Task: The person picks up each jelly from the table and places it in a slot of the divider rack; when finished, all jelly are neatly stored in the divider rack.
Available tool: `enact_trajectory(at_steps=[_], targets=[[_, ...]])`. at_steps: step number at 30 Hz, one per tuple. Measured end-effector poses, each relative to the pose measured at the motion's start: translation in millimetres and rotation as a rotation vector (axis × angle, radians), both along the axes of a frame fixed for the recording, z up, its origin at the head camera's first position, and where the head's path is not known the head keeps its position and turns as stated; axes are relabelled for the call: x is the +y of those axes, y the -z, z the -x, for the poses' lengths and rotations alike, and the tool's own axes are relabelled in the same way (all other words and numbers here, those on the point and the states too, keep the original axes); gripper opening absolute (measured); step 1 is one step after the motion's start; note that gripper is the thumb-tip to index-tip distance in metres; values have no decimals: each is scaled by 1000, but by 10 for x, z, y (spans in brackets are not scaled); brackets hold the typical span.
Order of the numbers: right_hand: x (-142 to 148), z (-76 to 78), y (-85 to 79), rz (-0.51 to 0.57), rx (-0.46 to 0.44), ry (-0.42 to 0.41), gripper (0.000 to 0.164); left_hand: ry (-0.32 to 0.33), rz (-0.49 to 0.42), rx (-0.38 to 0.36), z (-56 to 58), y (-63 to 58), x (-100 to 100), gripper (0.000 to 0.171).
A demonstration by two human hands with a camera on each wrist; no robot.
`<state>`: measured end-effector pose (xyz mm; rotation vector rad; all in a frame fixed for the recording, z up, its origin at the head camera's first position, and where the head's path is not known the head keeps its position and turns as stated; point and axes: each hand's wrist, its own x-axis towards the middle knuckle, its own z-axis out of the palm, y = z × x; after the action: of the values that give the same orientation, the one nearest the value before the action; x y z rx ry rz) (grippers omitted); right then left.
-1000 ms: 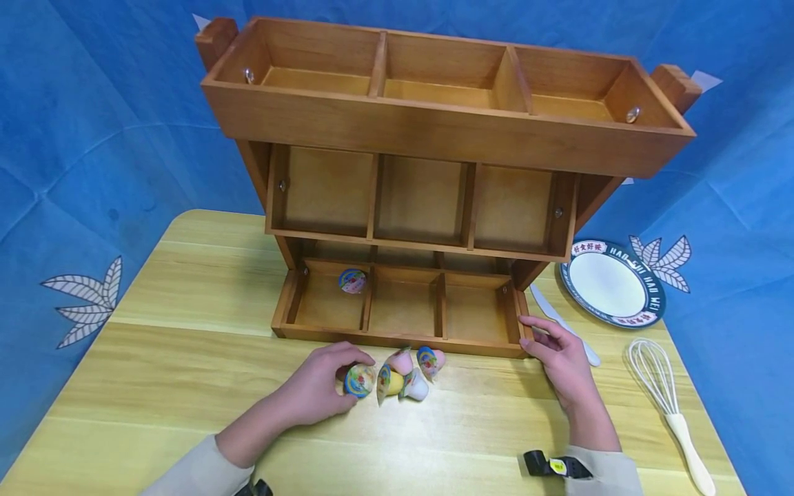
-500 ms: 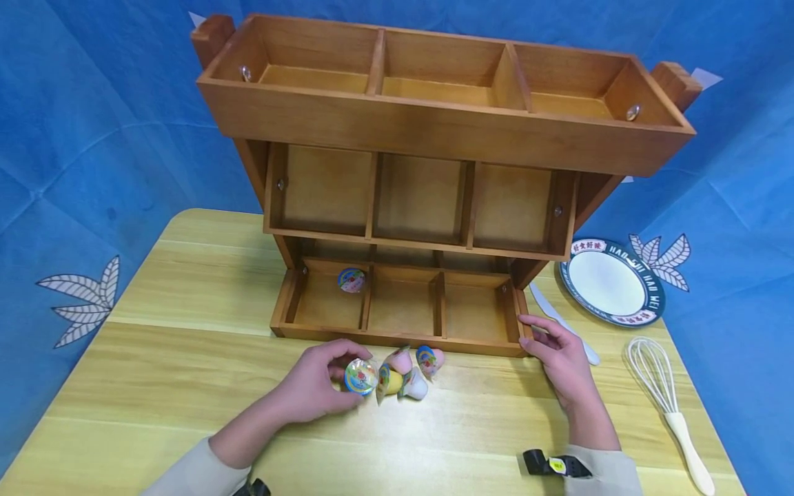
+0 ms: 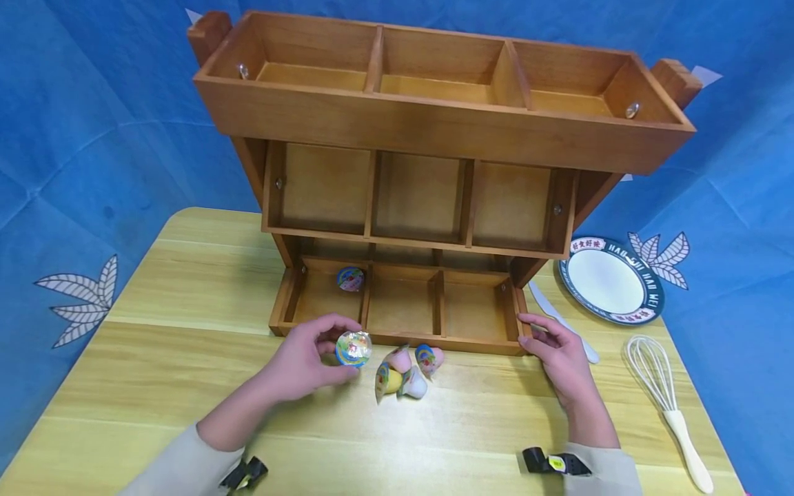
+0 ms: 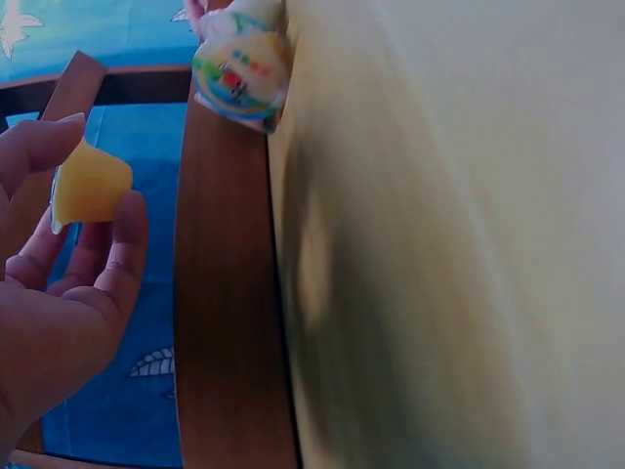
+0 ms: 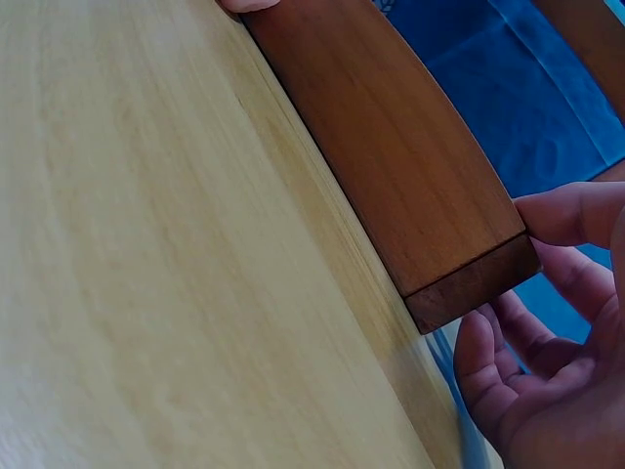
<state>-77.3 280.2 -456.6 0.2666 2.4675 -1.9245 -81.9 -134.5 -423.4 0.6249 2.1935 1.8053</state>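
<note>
My left hand [image 3: 304, 362] pinches a jelly cup [image 3: 353, 349] between thumb and fingers, held just in front of the bottom tray's left compartment. In the left wrist view the cup's body is yellow. To its right, several more jelly cups [image 3: 403, 372] in pink, yellow and white lie together on the table. Another jelly cup [image 3: 351, 279] sits at the back of the left compartment of the bottom wooden tray [image 3: 397, 339]. At that tray's right front corner, my right hand [image 3: 564, 358] grips the wood with thumb and fingers.
A three-tier wooden rack [image 3: 434, 124] stands at the back, its upper tiers overhanging the bottom tray. To the right lie a plate [image 3: 611, 281], a white knife [image 3: 558, 317] and a whisk [image 3: 666, 399]. Blue cloth [image 3: 93, 138] hangs behind the table [image 3: 155, 386].
My left hand has lifted the jelly cup from beside the pile and moved it back toward the tray, slightly left. The right hand stays at the tray's corner.
</note>
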Motion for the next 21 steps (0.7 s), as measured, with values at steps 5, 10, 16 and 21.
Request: enact_trajectory(at_steps=[5, 10, 16, 21], targets=[[11, -2, 7, 9, 11, -8, 40, -28, 5, 32, 131, -16, -27, 52], [12, 5, 1, 3, 11, -15, 40, -64, 16, 25, 266, -39, -54, 53], [5, 8, -7, 12, -2, -14, 41, -131, 70, 18, 424, -31, -77, 52], [9, 3, 0, 5, -9, -4, 42, -173, 122, 17, 541, 3, -83, 53]])
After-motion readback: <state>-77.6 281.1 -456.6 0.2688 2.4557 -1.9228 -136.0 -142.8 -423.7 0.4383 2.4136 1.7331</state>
